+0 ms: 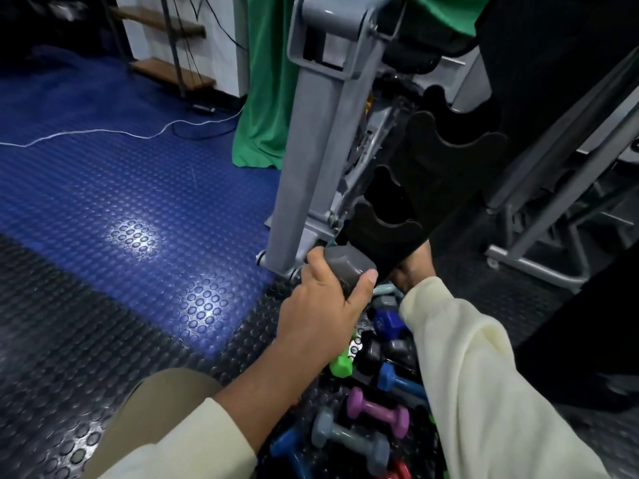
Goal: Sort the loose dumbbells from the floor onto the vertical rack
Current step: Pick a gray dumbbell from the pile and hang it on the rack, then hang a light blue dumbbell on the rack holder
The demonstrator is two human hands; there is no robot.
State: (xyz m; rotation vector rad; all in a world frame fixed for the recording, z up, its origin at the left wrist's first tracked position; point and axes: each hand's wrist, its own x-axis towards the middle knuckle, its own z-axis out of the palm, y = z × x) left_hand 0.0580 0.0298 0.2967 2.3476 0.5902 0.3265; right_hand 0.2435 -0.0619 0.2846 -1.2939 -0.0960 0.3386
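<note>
Studded rubber gym floor [121, 305], blue beyond black. Gray dumbbell [349, 267] gripped end-on in left hand [325, 305], fingers curled round it, held at the foot of the black vertical rack [415, 188]. Right hand [413, 267] mostly hidden behind the rack's base, grip impossible to tell. Loose dumbbells below on the near floor: purple [377, 411], blue [397, 378], green [340, 364]. Green cloth [266, 81] hanging far behind.

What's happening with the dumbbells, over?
Left hand grips grey dumbbell at rack base. Right hand partly hidden behind rack. Pile remains on floor.
</note>
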